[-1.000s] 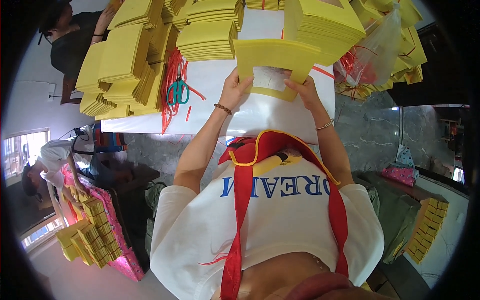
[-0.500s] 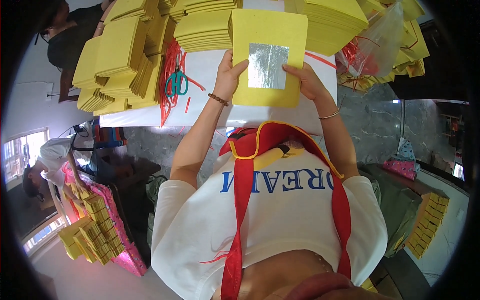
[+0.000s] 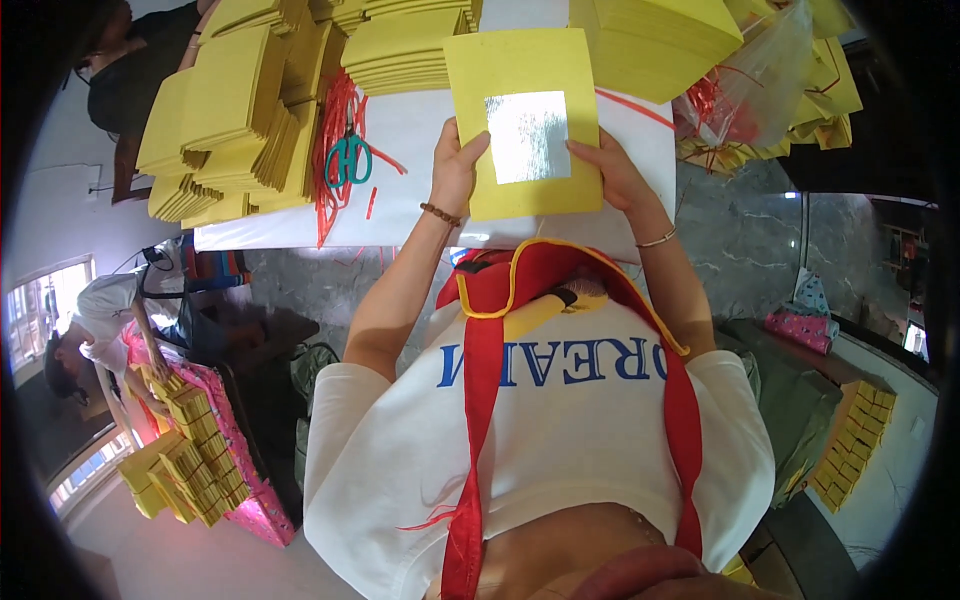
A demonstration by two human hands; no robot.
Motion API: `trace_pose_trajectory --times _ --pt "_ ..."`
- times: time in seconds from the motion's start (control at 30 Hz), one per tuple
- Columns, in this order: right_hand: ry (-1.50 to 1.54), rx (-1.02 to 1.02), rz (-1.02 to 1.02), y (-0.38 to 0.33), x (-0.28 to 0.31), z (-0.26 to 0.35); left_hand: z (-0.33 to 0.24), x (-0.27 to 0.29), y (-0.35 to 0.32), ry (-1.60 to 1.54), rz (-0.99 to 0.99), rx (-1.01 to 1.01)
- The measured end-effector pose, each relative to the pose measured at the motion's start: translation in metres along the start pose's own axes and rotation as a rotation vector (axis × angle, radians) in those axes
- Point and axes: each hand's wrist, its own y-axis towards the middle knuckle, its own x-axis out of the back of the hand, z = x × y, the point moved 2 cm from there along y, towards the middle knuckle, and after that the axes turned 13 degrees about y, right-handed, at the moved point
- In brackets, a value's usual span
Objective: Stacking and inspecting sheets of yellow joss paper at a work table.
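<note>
Between my two hands is a yellow paper sheet, or a thin stack of them (image 3: 520, 200), with a shiny silver square (image 3: 528, 135) in its middle. My left hand (image 3: 457, 165) grips its left edge, thumb on the front. Along the right edge my right hand (image 3: 612, 170) does the same, its thumb tip beside the silver square. The fingers behind the paper are hidden. Left of my left hand, teal-handled scissors (image 3: 347, 162) rest on red strips (image 3: 328, 195) on the white table (image 3: 400, 120).
Stacks of yellow paper (image 3: 225, 110) fill the table's left side, with another stack (image 3: 655, 45) at the back right. Beyond it is a clear plastic bag (image 3: 765, 85) with red strips. Another person (image 3: 110, 310) handles yellow bundles (image 3: 195, 450) at a pink-covered table on the left.
Both hands have brought the yellow paper slightly lower and to the left, tilting it a little. The silver square now reflects more brightly.
</note>
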Motion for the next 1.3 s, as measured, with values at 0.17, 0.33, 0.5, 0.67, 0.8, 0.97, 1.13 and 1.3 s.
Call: trace_pose_trajectory --times 0.17,0.33,0.5,0.67,0.8,0.97,1.13,1.3 --pt "-0.069 0.136 -0.095 -0.003 0.000 0.005 -0.016 -0.007 -0.006 0.051 0.083 -0.125" --pt "-0.199 0.173 -0.020 0.002 0.028 -0.010 -0.013 -0.004 -0.009 0.251 0.164 -0.183" --pt "-0.334 0.159 -0.117 0.001 0.021 -0.017 0.005 0.007 -0.004 0.347 0.148 -0.140" --pt "-0.322 0.038 -0.097 -0.002 0.001 0.003 -0.022 0.000 -0.002 0.307 0.118 -0.165" --pt "0.025 -0.087 -0.012 -0.009 0.000 0.007 -0.029 0.016 0.000 -0.148 0.261 -0.035" --pt "0.135 -0.172 -0.001 -0.006 0.005 0.002 -0.032 0.009 0.002 0.958 -0.129 -0.810" --pt "0.143 -0.208 -0.069 -0.010 0.010 -0.004 -0.045 -0.003 -0.015 1.478 0.059 -1.228" --pt "0.186 -0.256 -0.091 -0.020 0.012 -0.015 -0.023 0.009 -0.017 1.531 0.142 -1.134"
